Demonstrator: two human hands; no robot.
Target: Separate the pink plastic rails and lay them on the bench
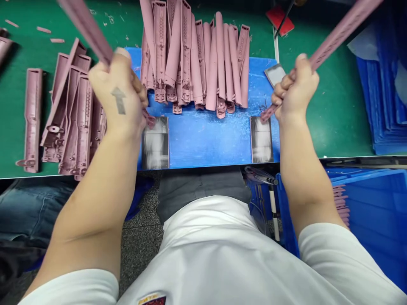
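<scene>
My left hand (117,95) is closed in a fist round a long pink plastic part (85,27) that slants up to the left. My right hand (295,87) grips a second long pink plastic part (341,31) that slants up to the right, its lower end poking out below the fist. Both hands hover above a blue mat (206,135) on the green table. A row of several pink parts (197,59) lies on the mat's far side, between the hands.
A stack of pink parts (71,114) lies on the green table (333,110) at left. Two grey patches (155,142) sit at the mat's front corners. A blue crate (372,212) stands below at right, blue sheets (381,97) at far right, a red object (280,17) at back.
</scene>
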